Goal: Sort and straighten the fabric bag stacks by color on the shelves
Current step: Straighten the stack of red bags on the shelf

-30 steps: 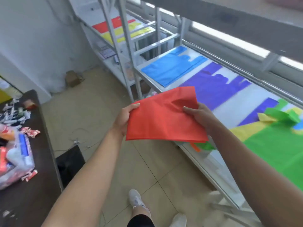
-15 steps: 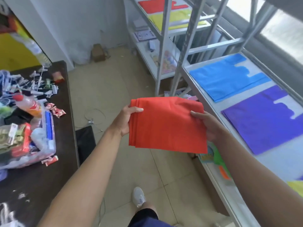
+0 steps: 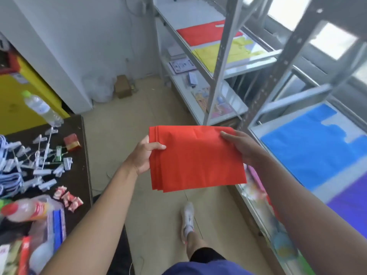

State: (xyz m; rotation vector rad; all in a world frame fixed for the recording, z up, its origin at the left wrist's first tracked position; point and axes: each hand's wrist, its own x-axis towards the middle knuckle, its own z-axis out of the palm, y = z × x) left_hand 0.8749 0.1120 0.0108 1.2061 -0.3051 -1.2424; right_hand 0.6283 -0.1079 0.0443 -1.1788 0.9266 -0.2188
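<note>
– Holding what, and where?

– Holding a folded red bag stack (image 3: 196, 157) up in the air over the floor (image 3: 158, 108), between the counter (image 3: 79, 175) and the shelves, resting on nothing. Pinching its left edge with the left hand (image 3: 146, 155), thumb on top and fingers curled beneath. Gripping its far right corner with the right hand (image 3: 241, 147) the same way.

– Sitting at which step?

– Judging by the colours, sorting red to red. Seeing a red pile (image 3: 200, 35) lying flat towards the back of the far shelf (image 3: 184, 14), just beside a yellow pile (image 3: 242, 54). Seeing only a blue pile (image 3: 309, 147) and a purple pile (image 3: 349, 203) on the near shelf (image 3: 337, 171), so probably not belonging there.

– Needing what next?

– Likely reaching past the upright post (image 3: 217, 76) to that far shelf, lowering flat onto the red pile, and squaring edges with those below. Minding the staggered layers showing at the left edge, liable to slide apart. Keeping both grips until landing.
</note>
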